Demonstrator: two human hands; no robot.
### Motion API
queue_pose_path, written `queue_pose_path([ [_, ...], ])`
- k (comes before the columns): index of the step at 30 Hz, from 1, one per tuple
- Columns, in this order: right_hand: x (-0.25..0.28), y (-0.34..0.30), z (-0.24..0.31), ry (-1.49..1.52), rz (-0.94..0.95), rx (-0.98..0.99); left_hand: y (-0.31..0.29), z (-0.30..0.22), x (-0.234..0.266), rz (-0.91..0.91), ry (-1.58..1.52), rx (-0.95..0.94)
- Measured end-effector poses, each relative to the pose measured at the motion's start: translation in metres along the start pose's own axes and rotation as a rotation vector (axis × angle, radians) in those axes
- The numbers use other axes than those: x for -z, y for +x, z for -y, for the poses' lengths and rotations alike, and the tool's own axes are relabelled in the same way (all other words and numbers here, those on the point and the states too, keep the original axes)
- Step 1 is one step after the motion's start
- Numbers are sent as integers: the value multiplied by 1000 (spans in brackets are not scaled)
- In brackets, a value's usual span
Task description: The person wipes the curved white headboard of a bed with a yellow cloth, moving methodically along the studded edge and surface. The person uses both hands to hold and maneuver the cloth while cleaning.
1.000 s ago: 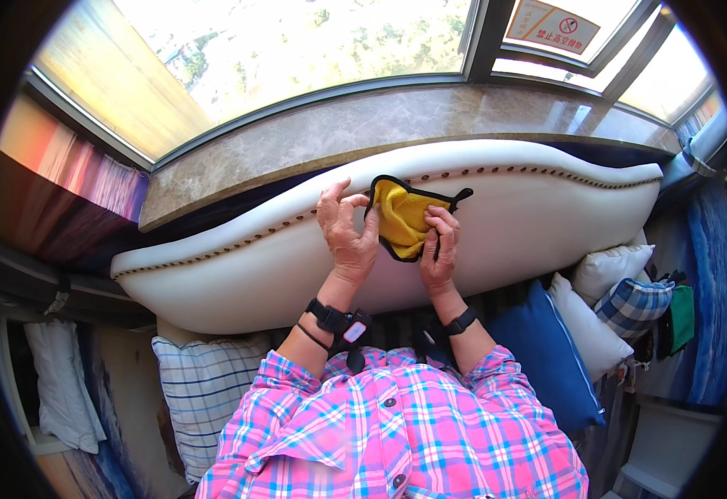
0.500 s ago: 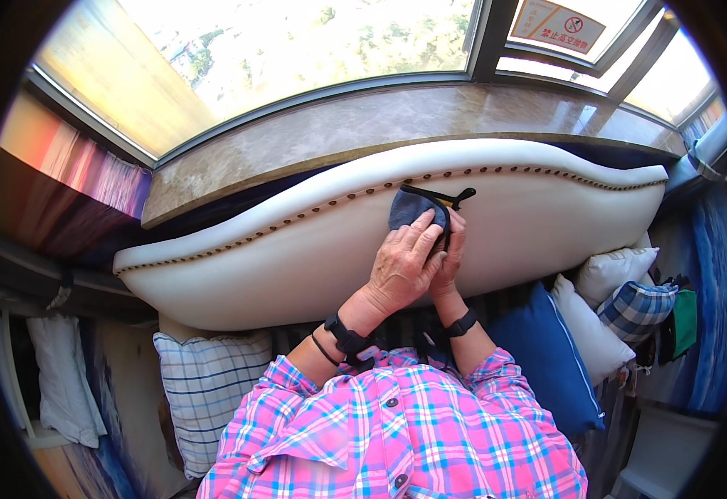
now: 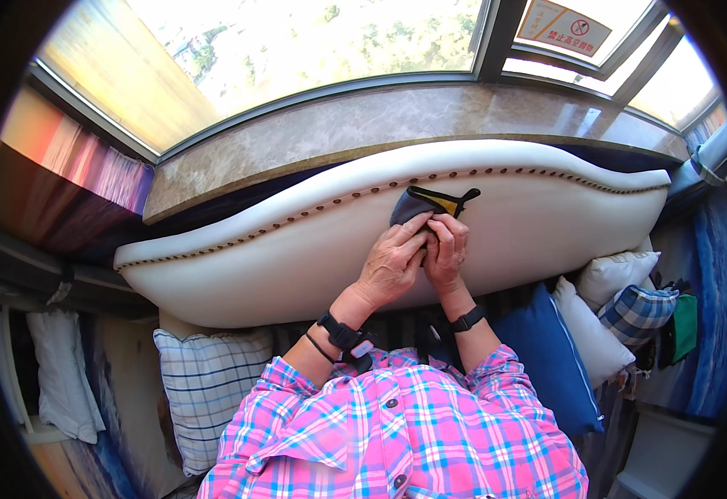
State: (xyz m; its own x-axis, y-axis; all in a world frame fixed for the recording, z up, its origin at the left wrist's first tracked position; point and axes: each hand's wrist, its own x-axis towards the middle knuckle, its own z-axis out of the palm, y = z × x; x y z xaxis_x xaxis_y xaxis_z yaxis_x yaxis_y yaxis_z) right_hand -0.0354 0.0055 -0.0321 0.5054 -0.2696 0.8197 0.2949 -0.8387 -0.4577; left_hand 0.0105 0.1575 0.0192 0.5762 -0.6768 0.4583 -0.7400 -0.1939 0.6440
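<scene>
A small folded cleaning cloth, blue-grey with black edging and a yellow inner side, is held up in front of the white padded headboard. My left hand is closed on its lower left edge, thumb and fingers pinching the fabric. Closed beside it, my right hand grips the lower right part with curled fingers. The two hands touch or nearly touch at the fingertips. A black corner of the cloth sticks out to the upper right. My fingers hide its lower part.
Dark studs run along the headboard's curved top. Behind it are a stone window sill and a large window. A checked pillow lies to the left; a blue cushion and several other pillows are on the right.
The cloth has been turned or opened at the top, so more of its yellow side shows. My right hand's fingers have curled in, and my left hand has shifted slightly left.
</scene>
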Motion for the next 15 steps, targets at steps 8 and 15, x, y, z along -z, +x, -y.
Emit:
queue_pose_path([
  [8,-2,-14,22,-248,133,79,-11,42,70,-559,563,62],
  [15,-36,-16,44,-191,281,380,-5,96,81,-490,747,192],
])
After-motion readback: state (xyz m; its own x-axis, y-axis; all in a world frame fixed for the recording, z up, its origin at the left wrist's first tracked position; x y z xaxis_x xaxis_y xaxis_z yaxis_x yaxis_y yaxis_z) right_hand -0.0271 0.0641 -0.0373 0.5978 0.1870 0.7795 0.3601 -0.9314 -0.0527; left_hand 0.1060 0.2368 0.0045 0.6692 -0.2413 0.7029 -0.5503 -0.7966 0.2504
